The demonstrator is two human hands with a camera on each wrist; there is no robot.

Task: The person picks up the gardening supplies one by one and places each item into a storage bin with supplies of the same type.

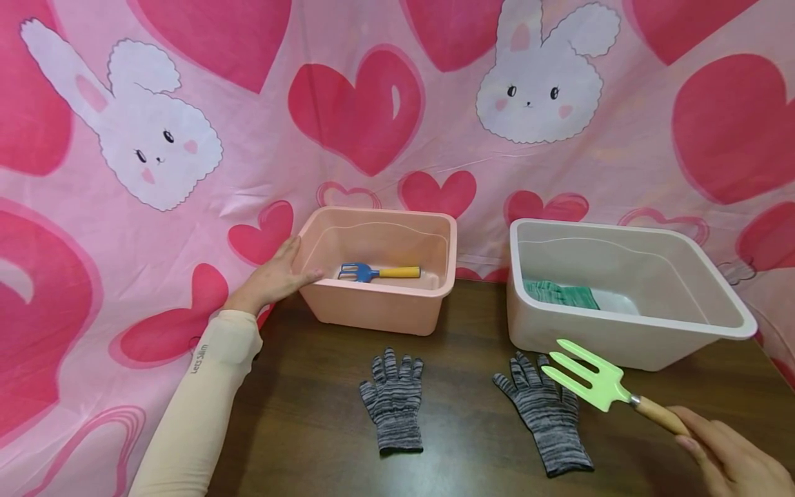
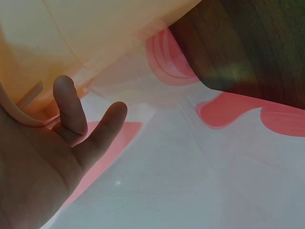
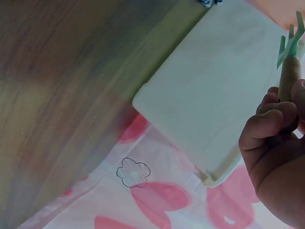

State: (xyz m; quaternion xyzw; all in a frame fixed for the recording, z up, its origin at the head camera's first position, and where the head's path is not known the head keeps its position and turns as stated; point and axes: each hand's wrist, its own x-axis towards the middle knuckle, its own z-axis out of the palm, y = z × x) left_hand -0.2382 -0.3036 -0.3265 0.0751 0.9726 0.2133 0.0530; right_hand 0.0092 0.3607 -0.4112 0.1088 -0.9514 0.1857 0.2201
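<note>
My right hand [image 1: 739, 452] grips the wooden handle of a light green hand fork [image 1: 593, 379], its tines pointing left over the front of the grey bin [image 1: 633, 331]. In the right wrist view, fingers curl round the wooden handle [image 3: 289, 78]. At the left end of the pink bin [image 1: 373, 307], my left hand [image 1: 273, 279] holds the rim, thumb over the front edge and fingers along the side. A blue hand fork with a yellow handle [image 1: 397, 273] lies in the pink bin. Green fabric, possibly a glove [image 1: 562, 295], lies in the grey bin.
Two grey-and-black striped gloves lie on the dark wooden table [image 1: 310, 407]: a left one [image 1: 396, 404] before the pink bin, a right one [image 1: 549, 417] partly under the green fork's tines in this view. A pink curtain [image 1: 447, 138] with hearts and rabbits hangs behind.
</note>
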